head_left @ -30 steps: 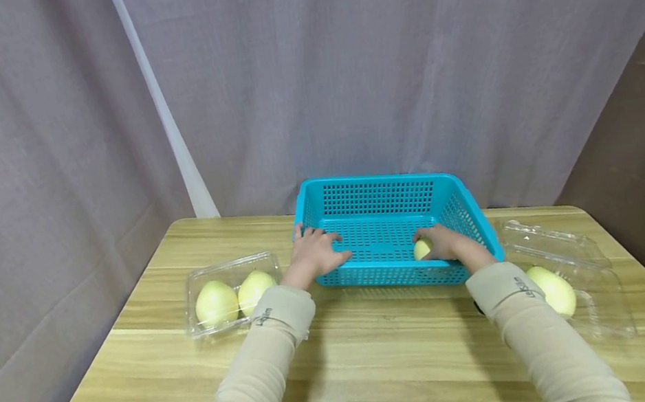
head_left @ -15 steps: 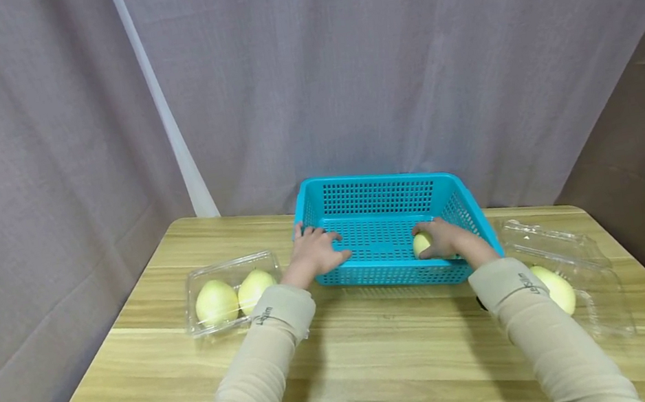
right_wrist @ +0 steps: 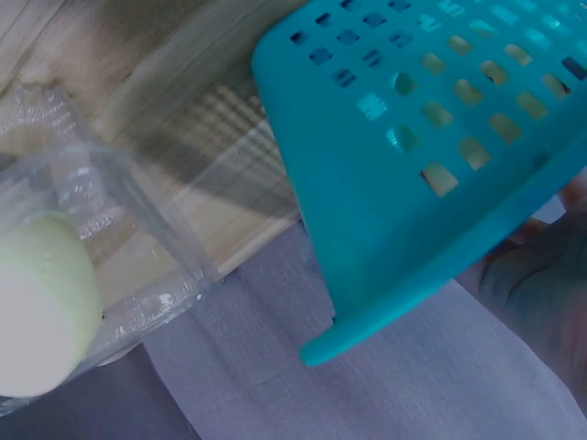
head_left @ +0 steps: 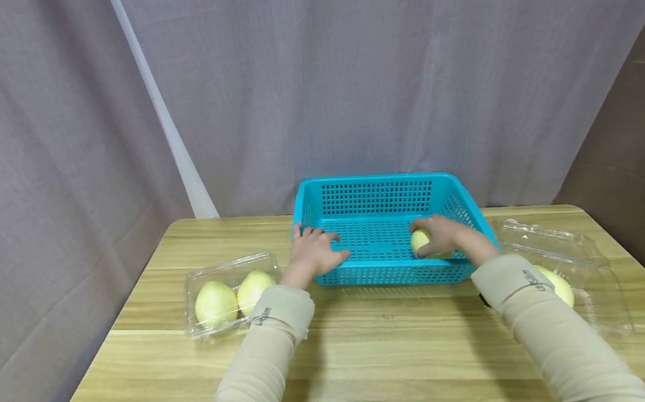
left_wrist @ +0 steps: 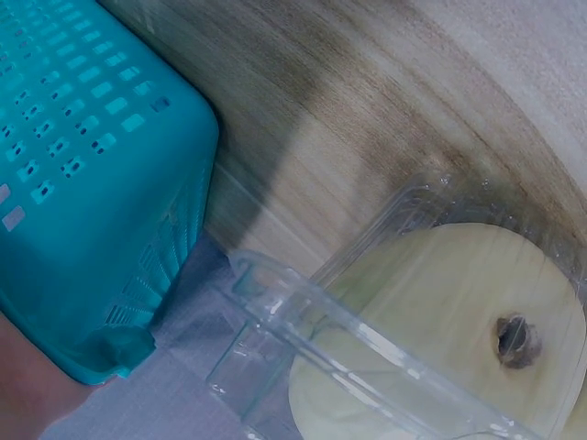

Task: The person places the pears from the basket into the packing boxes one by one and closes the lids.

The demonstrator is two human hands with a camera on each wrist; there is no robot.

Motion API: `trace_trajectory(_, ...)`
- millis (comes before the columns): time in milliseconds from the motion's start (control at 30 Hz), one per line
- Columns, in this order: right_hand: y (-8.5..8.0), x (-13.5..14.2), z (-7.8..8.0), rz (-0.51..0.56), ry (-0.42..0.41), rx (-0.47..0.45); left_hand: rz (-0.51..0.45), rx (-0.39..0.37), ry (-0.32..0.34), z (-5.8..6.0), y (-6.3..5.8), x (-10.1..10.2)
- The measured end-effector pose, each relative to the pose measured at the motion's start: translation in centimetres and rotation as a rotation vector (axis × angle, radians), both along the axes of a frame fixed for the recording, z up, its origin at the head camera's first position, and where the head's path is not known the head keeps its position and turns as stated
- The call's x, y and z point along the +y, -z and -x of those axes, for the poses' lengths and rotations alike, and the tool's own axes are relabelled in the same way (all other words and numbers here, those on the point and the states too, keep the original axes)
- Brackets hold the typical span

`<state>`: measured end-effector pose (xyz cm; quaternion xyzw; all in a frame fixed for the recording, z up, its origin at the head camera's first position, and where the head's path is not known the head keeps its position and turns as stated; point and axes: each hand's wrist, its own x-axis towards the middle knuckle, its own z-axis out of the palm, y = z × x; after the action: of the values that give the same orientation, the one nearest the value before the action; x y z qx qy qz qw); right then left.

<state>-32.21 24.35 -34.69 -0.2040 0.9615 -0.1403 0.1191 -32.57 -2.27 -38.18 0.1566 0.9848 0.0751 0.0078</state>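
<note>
My right hand [head_left: 443,236] reaches over the front rim of a turquoise plastic basket [head_left: 396,272], fingers and thumb curled round a pale yellow pear [head_left: 419,240] low in its right front corner. The hand covers part of that pear. My left hand [head_left: 313,254] lies over the basket's left front corner, fingers spread and holding nothing. In the left wrist view, a bit of the left hand [left_wrist: 27,385] shows at the basket rim [left_wrist: 119,353]. The right wrist view has the right hand [right_wrist: 541,266] mostly behind the basket wall [right_wrist: 367,183].
A clear plastic box [head_left: 198,273] with two pears [head_left: 215,304] stands left of the basket. To the right, an open clear clamshell [head_left: 607,304] holds another pear [head_left: 559,284], partly behind the right sleeve [head_left: 539,307]. A grey curtain [head_left: 365,69] hangs behind the wooden table [head_left: 385,365].
The right hand has turned and shifted slightly with the pear, showing more of the fruit. Its sleeve has moved a little right, over the clamshell's pear. The left hand stays put.
</note>
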Motion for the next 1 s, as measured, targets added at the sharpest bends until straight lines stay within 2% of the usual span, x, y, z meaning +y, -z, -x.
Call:
trace_trajectory(433, -0.6, 0.6, -0.2, 0.032, -0.021, 0.001, 0.02, -0.006, -0.009, 0.0, 0.0, -0.2)
trace_trajectory(567, -0.6, 1.1, -0.2, 0.042, -0.056, 0.014, 0.014, -0.01, -0.012, 0.1, 0.1, -0.3)
trace_trajectory(733, -1.4, 0.8, -0.9, 0.039, -0.027, 0.012, 0.019, 0.002, -0.014, 0.1, 0.2, -0.4)
trace_trajectory(1000, -2.3, 0.9, -1.5, -0.005, -0.029, 0.053, 0.008, 0.009, -0.008, 0.1, 0.2, -0.5)
